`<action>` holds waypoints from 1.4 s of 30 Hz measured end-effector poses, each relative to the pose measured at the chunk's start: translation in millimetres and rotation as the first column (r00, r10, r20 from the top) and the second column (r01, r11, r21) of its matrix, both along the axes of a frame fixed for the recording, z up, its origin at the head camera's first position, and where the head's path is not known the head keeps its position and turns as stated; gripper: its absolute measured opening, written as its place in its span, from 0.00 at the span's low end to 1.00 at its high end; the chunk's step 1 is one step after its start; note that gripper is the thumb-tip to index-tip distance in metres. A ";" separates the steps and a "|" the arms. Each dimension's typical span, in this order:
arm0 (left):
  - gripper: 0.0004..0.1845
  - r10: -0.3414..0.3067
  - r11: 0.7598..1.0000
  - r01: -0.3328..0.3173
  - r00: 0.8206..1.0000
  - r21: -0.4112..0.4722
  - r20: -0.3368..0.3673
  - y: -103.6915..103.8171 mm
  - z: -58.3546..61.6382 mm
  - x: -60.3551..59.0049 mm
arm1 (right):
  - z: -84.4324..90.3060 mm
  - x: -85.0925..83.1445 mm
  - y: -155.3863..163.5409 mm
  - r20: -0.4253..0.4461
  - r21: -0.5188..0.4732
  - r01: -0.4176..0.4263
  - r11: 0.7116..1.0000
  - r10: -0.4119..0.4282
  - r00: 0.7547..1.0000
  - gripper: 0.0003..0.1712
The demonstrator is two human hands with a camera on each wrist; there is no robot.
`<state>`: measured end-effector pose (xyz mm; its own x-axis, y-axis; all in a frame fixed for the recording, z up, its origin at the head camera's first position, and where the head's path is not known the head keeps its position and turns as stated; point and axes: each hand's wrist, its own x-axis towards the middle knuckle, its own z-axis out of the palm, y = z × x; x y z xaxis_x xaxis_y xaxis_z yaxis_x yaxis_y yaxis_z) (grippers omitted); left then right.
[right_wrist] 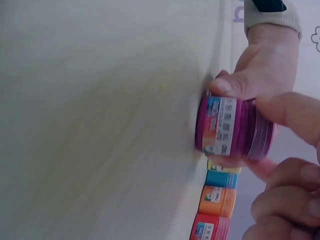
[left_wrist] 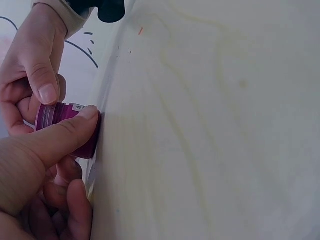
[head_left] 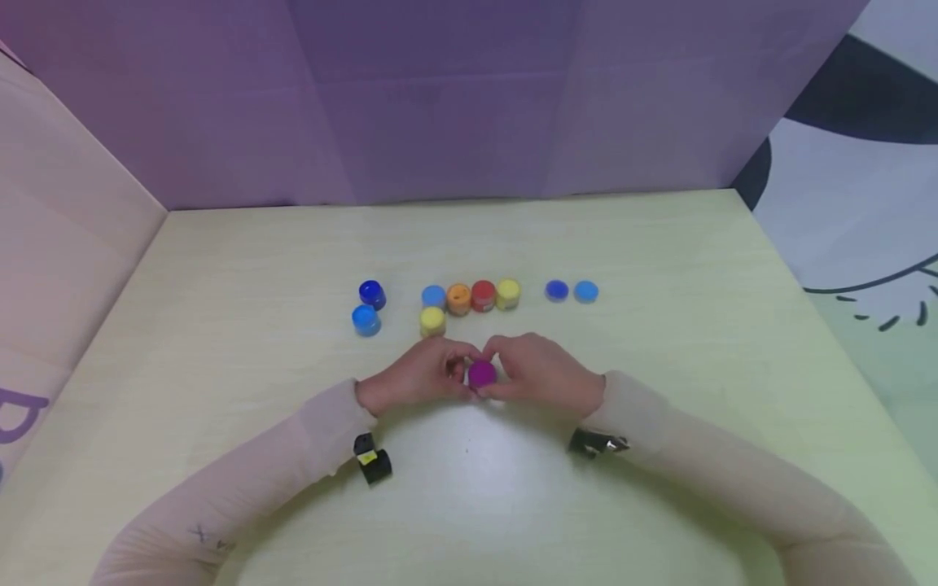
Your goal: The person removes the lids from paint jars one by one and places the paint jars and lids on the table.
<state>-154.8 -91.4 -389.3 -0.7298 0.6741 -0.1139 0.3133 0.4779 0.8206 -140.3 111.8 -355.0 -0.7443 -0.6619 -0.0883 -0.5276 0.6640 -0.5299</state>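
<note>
We hold a small purple paint pot (head_left: 481, 373) on the pale wooden table (head_left: 659, 342), pinched between both hands. Our left hand (head_left: 418, 376) grips its body with thumb and fingers; our right hand (head_left: 538, 373) curls its fingers round the lid end. Just beyond the grip stand yellow (head_left: 432, 321), light blue (head_left: 433, 296), orange (head_left: 458, 299), red (head_left: 483, 295) and yellow (head_left: 508, 294) pots, touching in a row. Farther out lie two blue lids (head_left: 571, 290).

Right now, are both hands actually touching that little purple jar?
Touching. The left wrist view shows the left hand thumb and the right hand thumb both pressed on the purple jar.
</note>
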 end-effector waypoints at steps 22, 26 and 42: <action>0.17 0.007 1.000 -0.006 1.000 0.009 -0.008 -0.3 2.1 2.3 | 2.1 -16.7 13.4 0.030 -0.106 -0.201 0.974 0.205 0.978 0.20; 0.17 0.012 1.000 -0.012 1.000 0.006 -0.002 -0.3 1.7 2.5 | 3.9 -16.8 15.2 0.017 -0.124 -0.180 0.976 0.184 0.983 0.20; 0.19 0.042 0.999 -0.042 0.999 0.001 0.034 1.8 4.1 4.5 | 5.7 -21.4 29.2 0.003 -0.125 -0.081 0.989 0.082 0.997 0.19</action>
